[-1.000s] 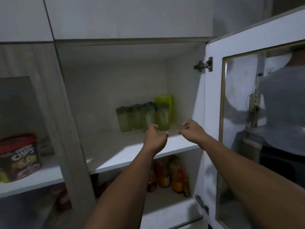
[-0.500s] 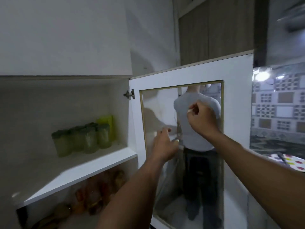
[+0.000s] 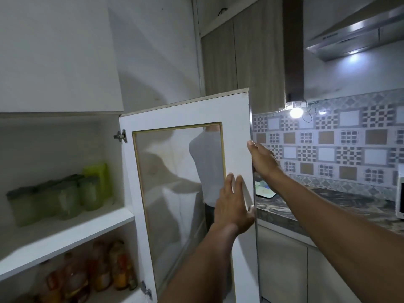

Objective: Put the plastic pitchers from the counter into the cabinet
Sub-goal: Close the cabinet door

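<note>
Several pale green plastic pitchers [image 3: 54, 200] stand in a cluster on the cabinet's middle shelf [image 3: 72, 235], with a brighter yellow-green one [image 3: 98, 171] behind them at the right. The white cabinet door [image 3: 185, 114] with its glass pane is swung open. My left hand [image 3: 232, 206] lies against the door's free edge, fingers on the inner face and thumb hooked round the edge. Higher up, my right hand [image 3: 262, 160] grips the same edge from the outer side. Neither hand holds a pitcher.
Bottles [image 3: 98, 272] fill the shelf below. To the right of the door runs a dark stone counter [image 3: 341, 204] with a light tray [image 3: 265, 189], a white appliance [image 3: 400, 195] at the frame's edge, a patterned tile wall and a range hood [image 3: 354, 33]. The glass reflects a person.
Both hands have drawn back from the shelf by the pitchers and moved right onto the door's free edge. The view has swung right toward the counter.
</note>
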Tool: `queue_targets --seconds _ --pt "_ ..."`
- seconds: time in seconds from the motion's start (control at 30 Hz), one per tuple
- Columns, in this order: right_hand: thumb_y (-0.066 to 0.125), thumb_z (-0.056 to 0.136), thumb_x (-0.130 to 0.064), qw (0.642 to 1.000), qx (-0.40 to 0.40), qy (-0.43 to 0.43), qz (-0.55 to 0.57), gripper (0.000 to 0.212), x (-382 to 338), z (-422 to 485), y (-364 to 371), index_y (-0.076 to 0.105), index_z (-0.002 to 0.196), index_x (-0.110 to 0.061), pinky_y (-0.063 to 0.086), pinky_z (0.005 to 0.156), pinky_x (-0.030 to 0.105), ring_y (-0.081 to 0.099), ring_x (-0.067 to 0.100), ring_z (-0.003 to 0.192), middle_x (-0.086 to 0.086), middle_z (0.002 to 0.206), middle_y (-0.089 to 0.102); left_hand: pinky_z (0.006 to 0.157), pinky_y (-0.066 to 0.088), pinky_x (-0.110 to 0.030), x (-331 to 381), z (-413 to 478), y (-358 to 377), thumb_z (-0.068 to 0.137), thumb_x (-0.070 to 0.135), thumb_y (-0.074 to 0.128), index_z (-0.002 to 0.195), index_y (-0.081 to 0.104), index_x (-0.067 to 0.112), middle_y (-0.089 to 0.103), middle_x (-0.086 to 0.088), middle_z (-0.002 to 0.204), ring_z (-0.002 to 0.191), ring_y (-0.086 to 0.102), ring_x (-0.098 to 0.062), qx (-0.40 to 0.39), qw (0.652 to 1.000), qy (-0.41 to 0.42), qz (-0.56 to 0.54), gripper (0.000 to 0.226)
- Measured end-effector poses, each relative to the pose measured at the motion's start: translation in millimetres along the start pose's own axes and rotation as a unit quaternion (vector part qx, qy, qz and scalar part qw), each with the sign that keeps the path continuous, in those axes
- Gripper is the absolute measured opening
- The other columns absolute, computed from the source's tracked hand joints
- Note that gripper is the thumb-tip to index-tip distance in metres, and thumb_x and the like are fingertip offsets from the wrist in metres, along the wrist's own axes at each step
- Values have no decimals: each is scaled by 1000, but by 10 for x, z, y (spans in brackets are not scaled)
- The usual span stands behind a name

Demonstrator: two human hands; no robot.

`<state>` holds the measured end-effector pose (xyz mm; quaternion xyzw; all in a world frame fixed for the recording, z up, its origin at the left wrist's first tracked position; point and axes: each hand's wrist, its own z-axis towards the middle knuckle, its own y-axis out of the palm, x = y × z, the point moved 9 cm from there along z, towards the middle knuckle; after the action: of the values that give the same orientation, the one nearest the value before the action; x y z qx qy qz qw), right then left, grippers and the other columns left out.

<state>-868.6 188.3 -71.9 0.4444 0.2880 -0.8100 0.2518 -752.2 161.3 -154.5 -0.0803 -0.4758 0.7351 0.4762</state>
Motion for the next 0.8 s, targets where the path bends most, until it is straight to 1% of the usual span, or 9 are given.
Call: queue_targets --seconds 0.1,0.23,0.33,0.43,0.53,0.6,0.63,0.73,0.8 --pt "21 67 -96 999 -11 10 48 81 241 169 -8 63 116 -47 33 112 62 60 33 124 1 122 72 117 37 -43 -10 -48 -69 89 43 65 156 17 25 3 -1 169 151 25 -28 29 1000 0 2 84" --pt "33 84 -76 995 -2 2 101 62 -25 -102 -23 71 99 -29 52 84 44 71 28 90 3 87 76 103 51 -39 -36 -252 -315 81 58 67 147 29 23 28 -2 155 133 46 -26 124 992 10 20 84" --pt "43 93 -63 990 -47 -17 135 51 -295 -313 165 73 87 -22 62 74 44 75 30 84 7 85 78 93 54 -33 -81 -500 -616 79 64 64 142 38 18 45 -5 137 117 51 -23 205 978 12 34 82" --pt "46 96 -56 979 -98 -57 170 47 -627 -556 458 73 79 -22 62 77 48 75 32 86 11 89 78 86 54 -34 -180 -771 -962 78 56 68 137 43 12 50 -7 125 106 53 -22 264 963 18 46 78" --pt "45 98 -52 964 -148 -87 205 51 -979 -841 866 73 78 -14 61 75 42 74 27 84 12 88 78 79 54 -36 -325 -1103 -1342 76 44 72 135 45 7 51 -8 120 100 54 -23 295 953 28 64 75" --pt "48 95 -55 957 -165 -94 219 50 -1155 -1013 1177 76 75 -18 60 71 37 75 21 78 5 82 78 76 55 -36 -459 -1352 -1587 75 41 71 135 46 5 53 -9 119 96 57 -24 293 951 32 90 74" --pt "50 91 -59 953 -170 -98 232 50 -1245 -1114 1326 78 76 -20 61 73 39 75 22 81 5 84 79 75 56 -36 -539 -1475 -1706 77 41 70 135 46 5 54 -10 120 94 58 -23 288 951 34 106 73" --pt "53 88 -61 942 -161 -128 264 47 -1504 -1409 1773 81 87 -23 62 82 46 75 18 85 -2 84 79 70 57 -37 -782 -1838 -2082 81 40 64 134 46 7 59 -11 118 88 62 -24 275 947 34 163 64" --pt "55 93 -49 936 -148 -160 275 36 -1693 -1664 2040 80 101 -23 61 81 35 75 14 84 -7 86 78 64 57 -37 -988 -2093 -2341 81 35 62 126 51 7 65 -12 105 79 64 -26 276 940 16 199 54"
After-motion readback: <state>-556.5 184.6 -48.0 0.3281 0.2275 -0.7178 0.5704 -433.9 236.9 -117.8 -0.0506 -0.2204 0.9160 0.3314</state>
